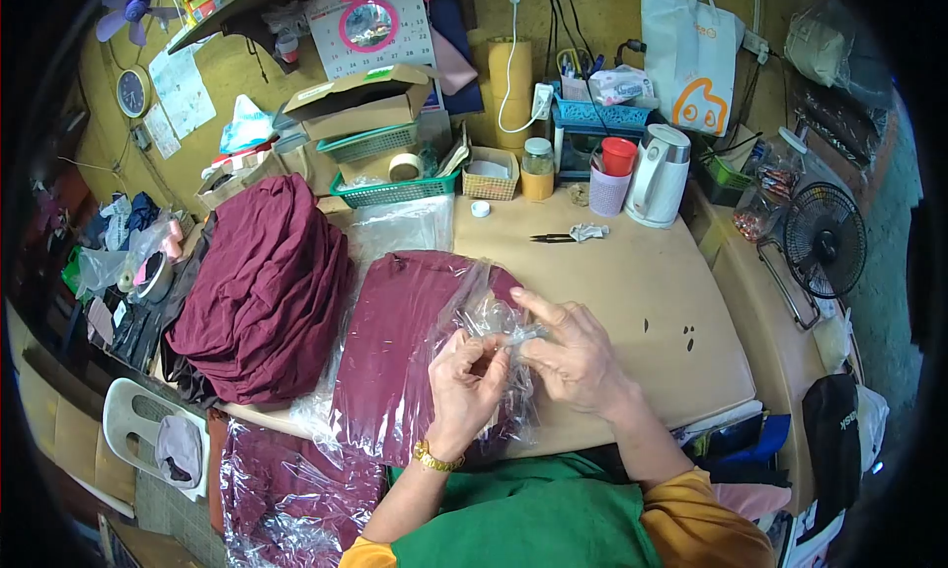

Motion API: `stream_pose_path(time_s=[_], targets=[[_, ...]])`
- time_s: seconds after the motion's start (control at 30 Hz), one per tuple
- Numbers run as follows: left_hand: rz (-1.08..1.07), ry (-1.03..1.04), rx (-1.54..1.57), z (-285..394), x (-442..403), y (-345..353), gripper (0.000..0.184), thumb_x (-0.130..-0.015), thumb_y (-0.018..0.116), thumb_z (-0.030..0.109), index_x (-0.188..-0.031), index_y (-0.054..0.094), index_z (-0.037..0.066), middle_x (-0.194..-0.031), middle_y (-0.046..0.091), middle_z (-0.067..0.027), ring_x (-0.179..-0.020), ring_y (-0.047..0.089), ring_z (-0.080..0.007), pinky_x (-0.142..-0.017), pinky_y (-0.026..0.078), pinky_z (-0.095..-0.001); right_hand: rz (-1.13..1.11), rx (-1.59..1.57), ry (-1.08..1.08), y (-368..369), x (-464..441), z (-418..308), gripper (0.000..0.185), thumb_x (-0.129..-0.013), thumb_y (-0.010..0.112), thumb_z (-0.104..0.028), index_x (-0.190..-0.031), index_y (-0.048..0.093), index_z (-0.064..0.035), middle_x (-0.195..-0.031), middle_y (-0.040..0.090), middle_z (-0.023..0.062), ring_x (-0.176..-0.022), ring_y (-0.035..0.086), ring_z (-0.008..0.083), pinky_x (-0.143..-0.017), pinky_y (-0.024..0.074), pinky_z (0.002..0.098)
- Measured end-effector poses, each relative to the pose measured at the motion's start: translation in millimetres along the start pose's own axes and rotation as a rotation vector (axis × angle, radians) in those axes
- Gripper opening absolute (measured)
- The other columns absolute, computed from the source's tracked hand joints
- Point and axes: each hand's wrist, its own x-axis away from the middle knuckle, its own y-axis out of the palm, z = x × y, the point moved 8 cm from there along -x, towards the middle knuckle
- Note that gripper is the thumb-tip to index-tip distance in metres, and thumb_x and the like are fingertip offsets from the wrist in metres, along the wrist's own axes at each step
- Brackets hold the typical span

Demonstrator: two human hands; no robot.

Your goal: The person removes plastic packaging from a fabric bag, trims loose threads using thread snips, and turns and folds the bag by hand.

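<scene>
A folded maroon cloth [390,336] lies inside a clear plastic bag [486,314] on the table in front of me. The bag's end is bunched up at its right side. My left hand [466,385] pinches this gathered plastic between thumb and fingers. On the other side of the bunch, my right hand [578,356] grips the plastic too, its index finger raised and stretched out. The two hands nearly meet at the twist. Fingers partly hide what lies between them. Left of the bag rises a tall pile of maroon cloth [262,286].
Thread snips [555,238] and a white cap [480,209] lie behind the bag. A white kettle [659,178], a lilac cup [606,193] and baskets line the table's back. More bagged maroon cloth [286,489] sits below the front edge. A black fan [826,240] stands at right.
</scene>
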Motion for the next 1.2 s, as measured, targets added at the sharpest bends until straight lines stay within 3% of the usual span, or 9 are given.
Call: stream_pose_path(time_s=[0.1, 0.27, 0.3, 0.7, 0.83, 0.9, 0.93, 1.0, 1.2], targets=[[0.003, 0.112, -0.079, 16, 0, 3, 0.010, -0.081, 0.072, -0.002, -0.091, 0.071, -0.002, -0.072, 0.056, -0.0060, -0.063, 0.061, -0.0122, -0.055, 0.050, -0.0249, 0.113, -0.082, -0.035, 4, 2, 4, 0.008, -0.079, 0.068, 0.001, -0.074, 0.061, -0.0016, -0.096, 0.065, 0.0084, -0.077, 0.062, 0.0236, -0.069, 0.0498, 0.0334], [-0.030, 0.208, -0.116, 31, 6, 5, 0.012, -0.080, 0.074, -0.001, -0.092, 0.072, 0.001, -0.071, 0.057, -0.0055, -0.062, 0.058, -0.0122, -0.054, 0.048, -0.0254, 0.174, -0.973, 0.589, 50, 25, 67, 0.018, -0.084, 0.072, 0.002, -0.073, 0.058, -0.0006, -0.079, 0.064, 0.0050, -0.065, 0.053, 0.0046, -0.056, 0.0430, 0.0211], [-0.058, 0.144, -0.075, 25, 7, 5, 0.016, -0.078, 0.073, 0.001, -0.094, 0.072, 0.001, -0.073, 0.059, -0.0100, -0.064, 0.057, -0.0212, -0.058, 0.047, -0.0320, 0.162, -0.999, 0.617, 50, 24, 67, 0.014, -0.085, 0.074, -0.002, -0.077, 0.064, 0.0014, -0.080, 0.064, 0.0026, -0.069, 0.056, 0.0051, -0.059, 0.0454, 0.0214], [-0.058, 0.124, -0.051, 23, 6, 7, 0.016, -0.081, 0.073, 0.002, -0.093, 0.064, -0.002, -0.081, 0.063, -0.0080, -0.067, 0.064, -0.0128, -0.061, 0.054, -0.0249, 0.052, -0.231, 0.152, 9, 17, 21, 0.005, -0.084, 0.067, 0.004, -0.089, 0.067, 0.0039, -0.084, 0.062, 0.0124, -0.073, 0.063, 0.0276, -0.066, 0.0518, 0.0349], [-0.057, 0.019, 0.053, 9, 5, 8, 0.017, -0.081, 0.073, 0.000, -0.092, 0.060, -0.001, -0.082, 0.062, -0.0067, -0.070, 0.065, -0.0127, -0.064, 0.056, -0.0258, 0.038, -0.230, 0.137, 10, 20, 23, 0.003, -0.087, 0.066, 0.001, -0.086, 0.064, 0.0034, -0.082, 0.059, 0.0079, -0.070, 0.059, 0.0230, -0.065, 0.0490, 0.0334], [-0.094, 0.043, 0.135, 5, 4, 10, 0.017, -0.080, 0.072, -0.004, -0.092, 0.060, -0.002, -0.087, 0.061, -0.0064, -0.073, 0.066, -0.0133, -0.066, 0.057, -0.0251, -0.215, -0.918, 0.419, 44, 32, 49, 0.009, -0.092, 0.065, -0.006, -0.085, 0.063, 0.0003, -0.077, 0.057, 0.0019, -0.066, 0.053, 0.0149, -0.062, 0.0443, 0.0291], [-0.099, 0.042, 0.137, 9, 3, 13, 0.017, -0.080, 0.072, -0.004, -0.092, 0.060, -0.002, -0.087, 0.061, -0.0064, -0.073, 0.066, -0.0133, -0.066, 0.057, -0.0251, -0.212, -0.916, 0.423, 46, 33, 56, 0.009, -0.092, 0.065, -0.006, -0.085, 0.063, 0.0003, -0.077, 0.057, 0.0019, -0.066, 0.053, 0.0149, -0.062, 0.0443, 0.0291], [0.010, 0.101, 0.287, 25, -3, 7, 0.029, -0.077, 0.076, -0.002, -0.104, 0.065, 0.000, -0.097, 0.063, -0.0114, -0.076, 0.066, -0.0135, -0.062, 0.055, -0.0261, -0.221, -1.677, 0.780, 69, 45, 66, 0.014, -0.096, 0.063, -0.014, -0.087, 0.062, -0.0037, -0.074, 0.054, -0.0028, -0.065, 0.048, 0.0082, -0.061, 0.0397, 0.0240], [-0.020, 0.434, 0.099, 38, -3, 8, 0.038, -0.077, 0.076, -0.008, -0.113, 0.070, 0.004, -0.091, 0.061, -0.0070, -0.078, 0.065, -0.0116, -0.061, 0.056, -0.0233, -0.205, -1.512, 0.827, 68, 44, 66, 0.017, -0.096, 0.065, -0.020, -0.091, 0.064, -0.0046, -0.075, 0.059, -0.0028, -0.064, 0.048, 0.0051, -0.059, 0.0388, 0.0206]])
